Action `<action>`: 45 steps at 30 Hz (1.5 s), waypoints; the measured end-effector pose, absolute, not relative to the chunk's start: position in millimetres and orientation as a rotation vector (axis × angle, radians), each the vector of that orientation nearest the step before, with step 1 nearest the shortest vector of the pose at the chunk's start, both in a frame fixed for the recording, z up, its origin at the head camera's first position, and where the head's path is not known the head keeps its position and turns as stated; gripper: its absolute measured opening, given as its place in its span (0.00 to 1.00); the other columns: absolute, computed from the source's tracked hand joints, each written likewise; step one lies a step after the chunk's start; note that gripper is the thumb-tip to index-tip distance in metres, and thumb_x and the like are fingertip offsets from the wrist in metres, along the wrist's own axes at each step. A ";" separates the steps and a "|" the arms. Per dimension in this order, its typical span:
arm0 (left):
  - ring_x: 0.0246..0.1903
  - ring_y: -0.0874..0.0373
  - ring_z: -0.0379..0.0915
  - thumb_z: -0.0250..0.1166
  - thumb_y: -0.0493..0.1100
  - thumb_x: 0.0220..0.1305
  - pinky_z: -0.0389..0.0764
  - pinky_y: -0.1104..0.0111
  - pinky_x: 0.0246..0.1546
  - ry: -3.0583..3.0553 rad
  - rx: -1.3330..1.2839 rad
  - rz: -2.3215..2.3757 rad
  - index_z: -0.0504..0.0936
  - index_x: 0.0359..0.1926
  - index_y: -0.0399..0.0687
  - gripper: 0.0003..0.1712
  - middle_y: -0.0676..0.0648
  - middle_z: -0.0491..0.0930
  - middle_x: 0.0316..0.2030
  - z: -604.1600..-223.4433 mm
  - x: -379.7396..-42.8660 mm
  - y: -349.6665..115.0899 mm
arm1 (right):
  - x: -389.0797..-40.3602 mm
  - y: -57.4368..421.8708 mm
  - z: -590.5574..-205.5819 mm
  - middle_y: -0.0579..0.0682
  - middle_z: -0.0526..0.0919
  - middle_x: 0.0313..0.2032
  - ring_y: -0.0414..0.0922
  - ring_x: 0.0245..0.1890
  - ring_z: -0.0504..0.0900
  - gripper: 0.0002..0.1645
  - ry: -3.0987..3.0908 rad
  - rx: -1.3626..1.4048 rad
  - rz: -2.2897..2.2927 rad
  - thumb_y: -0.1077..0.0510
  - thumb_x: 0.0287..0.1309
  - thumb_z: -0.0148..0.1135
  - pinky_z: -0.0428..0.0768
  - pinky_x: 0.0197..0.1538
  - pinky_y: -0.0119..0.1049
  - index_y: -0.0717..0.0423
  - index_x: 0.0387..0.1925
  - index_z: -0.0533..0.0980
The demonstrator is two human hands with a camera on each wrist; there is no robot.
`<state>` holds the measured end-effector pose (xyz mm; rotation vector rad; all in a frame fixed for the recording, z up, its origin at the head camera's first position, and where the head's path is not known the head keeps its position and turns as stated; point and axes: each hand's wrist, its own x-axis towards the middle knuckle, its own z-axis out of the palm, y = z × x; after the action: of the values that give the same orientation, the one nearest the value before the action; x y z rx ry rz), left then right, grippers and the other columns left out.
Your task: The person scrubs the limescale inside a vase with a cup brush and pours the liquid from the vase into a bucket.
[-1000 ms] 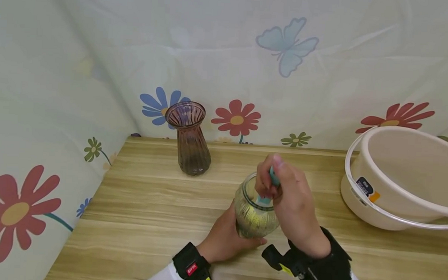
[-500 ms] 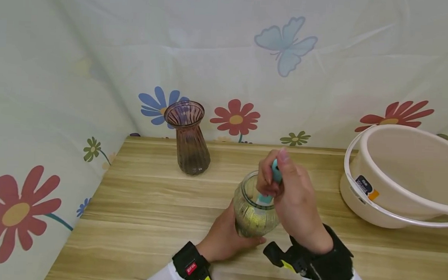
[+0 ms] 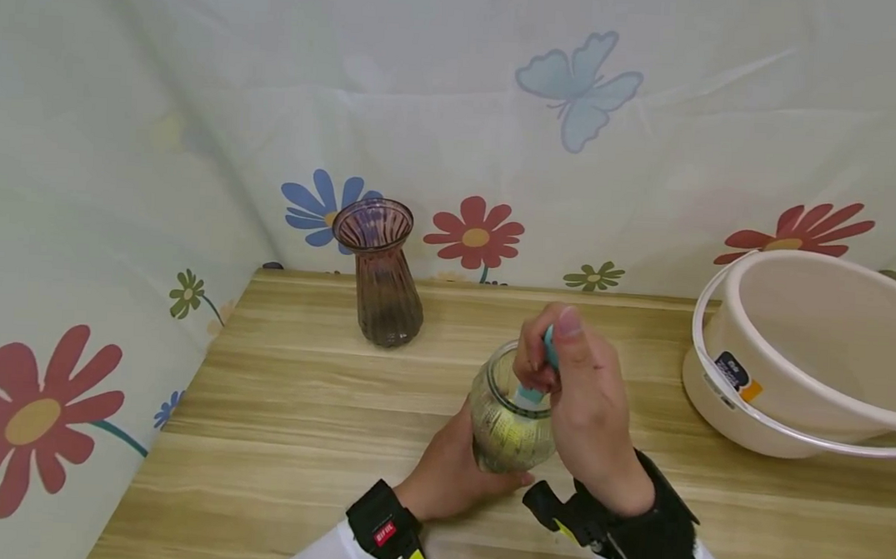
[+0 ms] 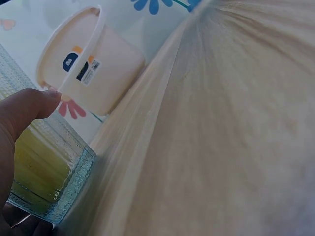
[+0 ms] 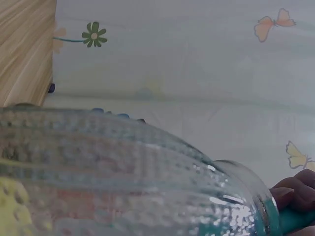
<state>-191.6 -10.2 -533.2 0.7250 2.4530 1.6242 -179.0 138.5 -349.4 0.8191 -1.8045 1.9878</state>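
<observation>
A clear textured glass vase [image 3: 502, 444] stands tilted on the table, gripped from the left side by my left hand [image 3: 445, 471]. In the left wrist view, the left thumb [image 4: 34, 109] lies across the glass, with something yellow showing through its wall. My right hand [image 3: 593, 402] holds the teal handle of a sponge bottle brush [image 3: 529, 397] at the vase mouth. The brush reaches down inside. Its yellow sponge head [image 5: 14, 209] is visible through the glass in the right wrist view.
A ribbed purple-brown glass vase [image 3: 389, 302] stands near the table's back edge, left of the hands. At the right sits a cream bucket [image 3: 789, 386] with its handle lowered. A flower-printed curtain [image 3: 426, 103] borders the wooden table [image 3: 300, 406].
My right hand rises slightly with the brush handle, then sinks back a little, the brush staying in the vase. The left hand keeps its hold on the vase.
</observation>
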 end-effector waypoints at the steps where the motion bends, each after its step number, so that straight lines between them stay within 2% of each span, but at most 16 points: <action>1: 0.63 0.64 0.73 0.82 0.59 0.52 0.75 0.64 0.67 2.445 0.726 1.626 0.52 0.78 0.71 0.60 0.58 0.74 0.66 -533.2 -191.6 -10.2 | -179.2 139.1 -349.6 0.47 0.60 0.20 0.45 0.19 0.58 0.30 -1.811 0.826 1.997 0.50 0.85 0.31 0.57 0.23 0.37 0.62 0.26 0.62; 17: 0.63 0.64 0.73 0.82 0.59 0.52 0.74 0.64 0.67 2.429 0.726 1.618 0.52 0.78 0.72 0.61 0.58 0.74 0.67 -531.1 -192.5 -10.6 | -178.8 140.5 -347.5 0.48 0.60 0.20 0.46 0.19 0.59 0.28 -1.870 0.780 1.940 0.55 0.85 0.30 0.58 0.23 0.37 0.61 0.26 0.63; 32: 0.64 0.64 0.72 0.81 0.60 0.52 0.74 0.63 0.68 2.430 0.700 1.599 0.51 0.78 0.71 0.61 0.58 0.73 0.67 -527.8 -190.9 -11.5 | -179.9 143.7 -345.2 0.48 0.59 0.22 0.44 0.20 0.58 0.30 -1.830 0.843 2.081 0.47 0.85 0.30 0.57 0.24 0.37 0.61 0.27 0.61; 40: 0.65 0.63 0.72 0.81 0.61 0.52 0.74 0.62 0.68 2.465 0.720 1.587 0.51 0.78 0.71 0.61 0.58 0.73 0.68 -529.4 -189.9 -11.1 | -180.3 151.7 -340.3 0.48 0.56 0.20 0.43 0.21 0.56 0.29 -1.544 0.895 2.292 0.46 0.85 0.31 0.55 0.27 0.40 0.57 0.28 0.63; 45: 0.66 0.63 0.71 0.82 0.61 0.51 0.73 0.61 0.69 2.455 0.709 1.587 0.50 0.78 0.74 0.62 0.60 0.72 0.68 -529.5 -190.3 -11.5 | -181.7 156.3 -341.2 0.49 0.58 0.21 0.45 0.21 0.59 0.30 -1.340 0.911 2.334 0.46 0.84 0.29 0.56 0.29 0.41 0.59 0.27 0.63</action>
<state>-190.3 -11.5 -529.5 0.7087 2.4553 1.5871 -181.7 156.3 -341.2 0.9115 -1.3402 2.3338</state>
